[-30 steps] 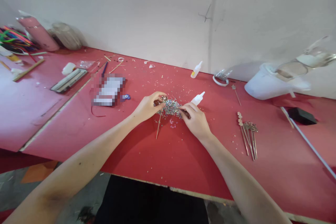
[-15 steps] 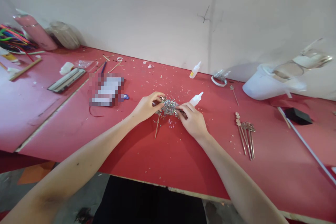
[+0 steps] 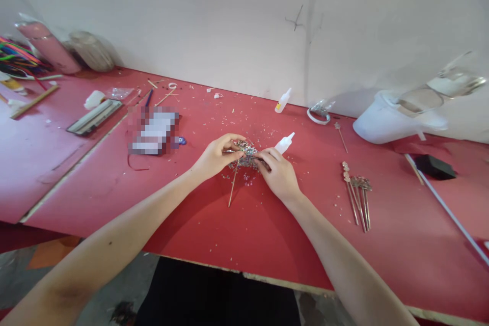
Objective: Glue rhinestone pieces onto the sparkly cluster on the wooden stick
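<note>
My left hand [image 3: 221,155] pinches the top of a thin gold hair stick [image 3: 233,186], whose shaft slants down toward me. A pile of small glittering stones [image 3: 249,162] lies on the red table between my hands. At the right side of the pile, my right hand [image 3: 277,169] is closed on a thin dark tool [image 3: 256,158], its tip close to the left fingertips. The decorated head of the stick is mostly hidden by my fingers. A white glue bottle [image 3: 284,143] lies just behind my right hand.
Several finished gold hair sticks [image 3: 361,198] lie at the right on the red table [image 3: 267,244]. Behind them stands a white bucket [image 3: 378,117]. Another small bottle [image 3: 283,101] and a white ring [image 3: 318,115] are near the wall. A black block [image 3: 435,167] is far right.
My left hand has shifted slightly right, and the stick's lower end has swung a little right and toward me. My right hand has barely moved.
</note>
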### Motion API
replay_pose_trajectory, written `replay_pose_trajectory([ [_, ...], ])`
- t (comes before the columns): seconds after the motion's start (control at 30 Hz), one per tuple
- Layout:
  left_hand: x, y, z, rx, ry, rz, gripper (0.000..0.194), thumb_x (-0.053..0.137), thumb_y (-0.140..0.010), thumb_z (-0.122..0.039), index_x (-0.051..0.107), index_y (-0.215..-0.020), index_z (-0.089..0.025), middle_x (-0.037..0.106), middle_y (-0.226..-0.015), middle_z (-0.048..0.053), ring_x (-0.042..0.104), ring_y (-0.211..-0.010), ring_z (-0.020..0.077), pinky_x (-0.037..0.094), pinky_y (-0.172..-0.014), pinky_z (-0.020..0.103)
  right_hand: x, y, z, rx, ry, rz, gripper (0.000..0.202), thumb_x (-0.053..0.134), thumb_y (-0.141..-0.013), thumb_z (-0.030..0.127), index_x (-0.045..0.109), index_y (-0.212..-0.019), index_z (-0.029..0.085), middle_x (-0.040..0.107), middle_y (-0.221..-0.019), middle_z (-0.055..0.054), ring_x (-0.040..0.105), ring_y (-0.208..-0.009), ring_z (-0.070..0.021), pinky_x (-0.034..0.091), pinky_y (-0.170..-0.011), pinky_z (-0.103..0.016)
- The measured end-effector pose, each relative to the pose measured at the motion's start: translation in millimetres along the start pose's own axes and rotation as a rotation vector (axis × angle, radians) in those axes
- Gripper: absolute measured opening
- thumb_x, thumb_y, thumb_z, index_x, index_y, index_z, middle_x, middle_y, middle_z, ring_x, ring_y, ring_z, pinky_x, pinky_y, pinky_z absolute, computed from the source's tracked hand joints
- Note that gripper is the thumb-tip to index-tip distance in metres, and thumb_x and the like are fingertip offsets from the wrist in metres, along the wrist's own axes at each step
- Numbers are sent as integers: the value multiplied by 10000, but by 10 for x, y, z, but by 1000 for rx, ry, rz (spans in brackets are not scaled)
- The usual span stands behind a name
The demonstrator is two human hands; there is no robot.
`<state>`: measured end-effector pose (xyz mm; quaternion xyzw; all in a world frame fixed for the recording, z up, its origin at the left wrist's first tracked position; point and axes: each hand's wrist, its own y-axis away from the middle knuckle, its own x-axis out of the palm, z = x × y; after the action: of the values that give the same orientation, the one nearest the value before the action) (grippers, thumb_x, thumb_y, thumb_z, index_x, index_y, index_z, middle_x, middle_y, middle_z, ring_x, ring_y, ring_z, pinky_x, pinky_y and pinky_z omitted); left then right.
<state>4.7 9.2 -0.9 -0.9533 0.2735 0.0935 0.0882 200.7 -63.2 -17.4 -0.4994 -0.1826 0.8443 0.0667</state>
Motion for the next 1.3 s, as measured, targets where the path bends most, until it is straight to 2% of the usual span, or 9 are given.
replay_pose_trajectory([
  [0.13,-23,-21,27,-24,-7,-75,319,644,-810,-201,578,-1122,-193,700,-861,39,662,-817,163,502,-675,254,-10,7,-25,59,74,-35,151,529,-906,256,662,-968,219,661,-962,-42,626,-708,-149,472,-615,-268],
  [0.27,-53,-34,59,-51,30,-94,314,639,-820,-207,578,-1127,-199,706,-854,40,664,-814,165,493,-686,266,4,3,-44,53,50,-75,166,509,-922,265,652,-987,211,660,-973,-56,636,-740,-165,488,-645,-287],
  [0.43,-57,-43,79,-63,38,-97,314,642,-817,-214,581,-1125,-197,703,-864,41,666,-828,169,493,-708,277,32,-21,-26,-59,-26,-18,199,454,-952,253,643,-988,201,647,-985,-82,644,-888,-202,517,-759,-324],
  [0.57,-69,-50,86,-45,24,-100,316,642,-817,-216,579,-1127,-199,703,-873,39,666,-827,165,497,-728,283,15,-22,-20,-48,-44,0,195,462,-951,262,642,-993,202,644,-987,-78,643,-864,-193,524,-748,-317],
  [0.83,-89,-59,73,-62,75,-124,308,637,-815,-184,576,-1117,-199,700,-837,25,673,-821,162,515,-747,293,31,-27,-26,-70,-22,-112,224,428,-968,279,641,-1006,220,644,-969,-79,637,-893,-193,519,-766,-325],
  [1.03,-102,-80,124,-56,105,-113,302,637,-813,-165,574,-1107,-196,691,-832,17,674,-810,151,517,-748,283,53,-69,-52,-94,31,-73,211,452,-960,271,644,-1002,195,645,-970,-82,638,-866,-189,516,-739,-305],
  [1.2,-96,-94,151,-75,112,-109,303,641,-801,-153,575,-1096,-184,677,-806,24,664,-770,157,519,-687,282,74,-85,-70,-92,79,-72,197,470,-952,255,648,-1005,188,650,-971,-73,640,-847,-182,508,-694,-291],
  [1.3,-96,-97,153,-79,87,-117,296,645,-799,-158,579,-1086,-184,673,-785,24,658,-753,158,515,-672,281,71,-75,-68,-131,43,-11,192,467,-953,255,648,-1006,215,657,-973,-62,643,-842,-174,507,-687,-282],
])
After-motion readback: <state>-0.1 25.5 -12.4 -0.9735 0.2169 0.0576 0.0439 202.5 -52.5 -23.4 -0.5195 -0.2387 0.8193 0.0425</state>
